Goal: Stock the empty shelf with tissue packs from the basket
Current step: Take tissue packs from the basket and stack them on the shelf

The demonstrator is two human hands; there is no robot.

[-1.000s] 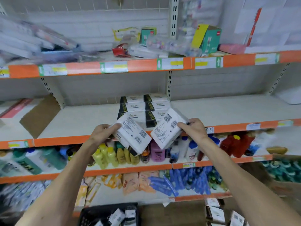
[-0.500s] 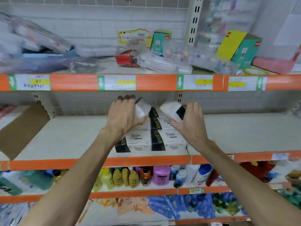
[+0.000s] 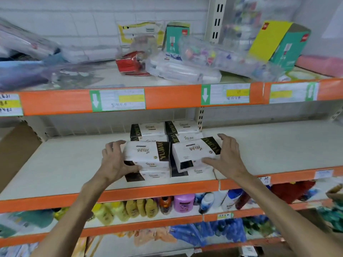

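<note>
1. Fingers (image 3: 115, 145) of the left hand (image 3: 115, 164) were curled round the left tissue pack (image 3: 146, 153).
2. Right hand (image 3: 227, 156) fingers were spread, thumb touching the right tissue pack (image 3: 193, 152).
3. Both packs lay atop stacked packs (image 3: 157, 175) on the shelf (image 3: 74, 169).

1. The left hand (image 3: 115, 160) covers the left end of the front-left white-and-black plastic-wrapped tissue pack (image 3: 146, 153) that it grips.
2. Whether the right hand's (image 3: 224, 158) fingertips touch the tilted front-right white-and-black tissue pack (image 3: 193, 151) cannot be told.
3. The lower tissue packs (image 3: 156, 175) show only their front faces.
4. Print on the white price labels (image 3: 122, 100) is blurred.
5. The clear plastic bags (image 3: 27, 51) are smeared, their contents unclear.
6. The brown cardboard sheet (image 3: 14, 154) is cut off by the left edge.
</note>
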